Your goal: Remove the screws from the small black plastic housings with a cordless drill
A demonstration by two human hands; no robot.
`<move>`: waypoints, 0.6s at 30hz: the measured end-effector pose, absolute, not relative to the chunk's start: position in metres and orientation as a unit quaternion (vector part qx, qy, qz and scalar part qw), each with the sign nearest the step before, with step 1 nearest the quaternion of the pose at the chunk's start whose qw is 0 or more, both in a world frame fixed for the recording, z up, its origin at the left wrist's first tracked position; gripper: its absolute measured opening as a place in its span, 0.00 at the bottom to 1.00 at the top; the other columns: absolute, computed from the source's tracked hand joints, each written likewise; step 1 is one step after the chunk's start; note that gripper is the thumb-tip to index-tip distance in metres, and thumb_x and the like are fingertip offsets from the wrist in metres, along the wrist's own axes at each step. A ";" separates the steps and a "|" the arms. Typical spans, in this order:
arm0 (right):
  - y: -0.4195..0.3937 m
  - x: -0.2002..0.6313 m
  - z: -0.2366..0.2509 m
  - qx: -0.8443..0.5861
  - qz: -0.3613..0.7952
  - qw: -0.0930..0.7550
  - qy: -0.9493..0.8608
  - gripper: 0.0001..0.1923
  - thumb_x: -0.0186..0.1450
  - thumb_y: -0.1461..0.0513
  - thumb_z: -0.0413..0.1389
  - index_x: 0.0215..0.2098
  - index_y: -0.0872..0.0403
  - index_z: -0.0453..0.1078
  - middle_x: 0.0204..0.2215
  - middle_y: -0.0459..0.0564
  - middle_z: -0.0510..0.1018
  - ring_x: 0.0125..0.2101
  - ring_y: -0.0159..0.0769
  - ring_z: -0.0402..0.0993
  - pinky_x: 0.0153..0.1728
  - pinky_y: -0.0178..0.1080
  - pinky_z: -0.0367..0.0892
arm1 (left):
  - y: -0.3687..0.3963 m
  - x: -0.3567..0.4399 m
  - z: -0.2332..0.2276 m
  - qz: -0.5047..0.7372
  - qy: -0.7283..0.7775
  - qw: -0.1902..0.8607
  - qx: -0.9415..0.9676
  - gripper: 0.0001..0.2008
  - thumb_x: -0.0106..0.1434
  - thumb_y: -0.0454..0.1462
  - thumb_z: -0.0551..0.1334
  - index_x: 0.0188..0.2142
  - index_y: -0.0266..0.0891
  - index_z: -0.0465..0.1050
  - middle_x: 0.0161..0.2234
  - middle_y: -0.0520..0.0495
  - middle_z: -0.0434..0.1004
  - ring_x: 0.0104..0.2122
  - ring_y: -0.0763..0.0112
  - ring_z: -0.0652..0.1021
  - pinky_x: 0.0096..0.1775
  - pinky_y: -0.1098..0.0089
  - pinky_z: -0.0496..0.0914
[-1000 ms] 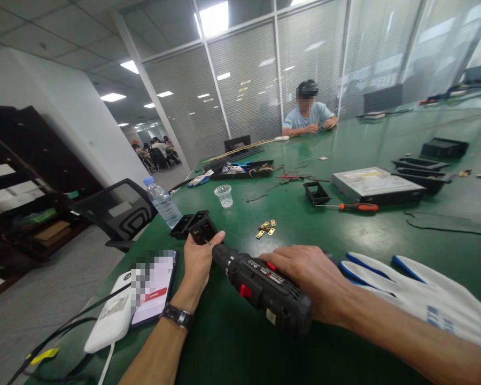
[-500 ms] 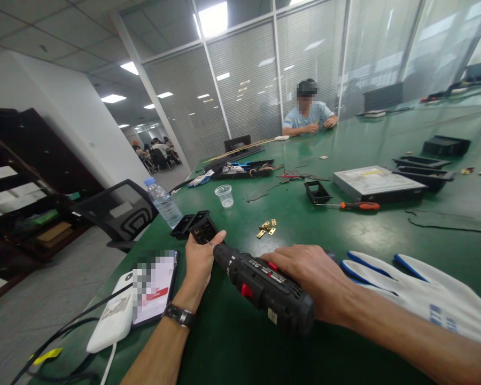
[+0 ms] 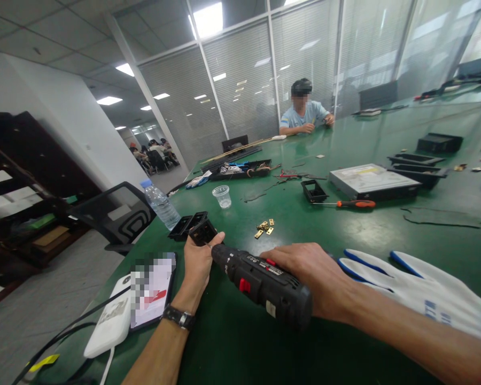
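My left hand (image 3: 198, 263) is closed around a small black plastic box (image 3: 202, 231), tilted with its open side toward the upper left. A black cordless drill (image 3: 260, 283) with red switches is gripped by my right hand (image 3: 304, 272); its handle is mostly hidden. The drill's nose points at the box, and the tip of its bit is too small to make out clearly beside my left thumb. Several small brass plates with holes (image 3: 264, 228) lie in a pile on the green table (image 3: 240, 353) just beyond the drill. Another black box (image 3: 180, 228) rests behind my left hand.
A white glove (image 3: 417, 289) lies right of my right arm. Left are a phone (image 3: 154, 294), a white power bank (image 3: 109, 323) and a water bottle (image 3: 160, 204). Beyond stand a plastic cup (image 3: 222, 197), a screwdriver (image 3: 355, 204) and a metal drive unit (image 3: 372, 181). A person (image 3: 304, 112) sits across.
The whole view has shifted slightly, with the table items appearing a little further left. Both hands keep their hold, and the drill stays against or close to the black box.
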State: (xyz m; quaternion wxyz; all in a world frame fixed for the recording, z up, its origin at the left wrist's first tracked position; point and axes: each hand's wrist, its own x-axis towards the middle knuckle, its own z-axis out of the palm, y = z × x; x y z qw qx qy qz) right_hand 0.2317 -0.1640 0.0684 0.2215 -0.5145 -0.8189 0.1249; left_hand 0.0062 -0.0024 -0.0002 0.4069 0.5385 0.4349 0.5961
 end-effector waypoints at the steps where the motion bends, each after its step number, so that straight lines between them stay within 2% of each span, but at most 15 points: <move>1: -0.164 0.232 0.069 -0.515 0.126 0.222 -0.818 0.18 0.57 0.60 0.60 0.46 0.50 0.72 0.36 0.50 0.80 0.36 0.39 0.75 0.34 0.36 0.58 | -0.003 0.007 0.000 0.594 0.434 0.410 0.539 0.25 0.44 0.42 0.76 0.41 0.35 0.75 0.38 0.45 0.78 0.33 0.70 0.77 0.37 0.66 0.72; 13: -0.156 0.229 0.054 -0.531 0.079 0.200 -0.820 0.12 0.56 0.59 0.60 0.39 0.49 0.69 0.32 0.46 0.78 0.33 0.38 0.74 0.32 0.38 0.56 | -0.003 0.008 -0.002 0.597 0.443 0.406 0.531 0.26 0.41 0.41 0.77 0.40 0.37 0.74 0.33 0.50 0.77 0.30 0.72 0.75 0.35 0.68 0.71; 18: -0.158 0.235 0.062 -0.545 0.133 0.230 -0.796 0.09 0.56 0.58 0.60 0.34 0.50 0.68 0.28 0.44 0.77 0.29 0.35 0.72 0.29 0.36 0.56 | -0.006 0.013 0.009 0.627 0.391 0.446 0.506 0.25 0.45 0.40 0.75 0.42 0.36 0.75 0.40 0.44 0.80 0.37 0.68 0.78 0.40 0.66 0.72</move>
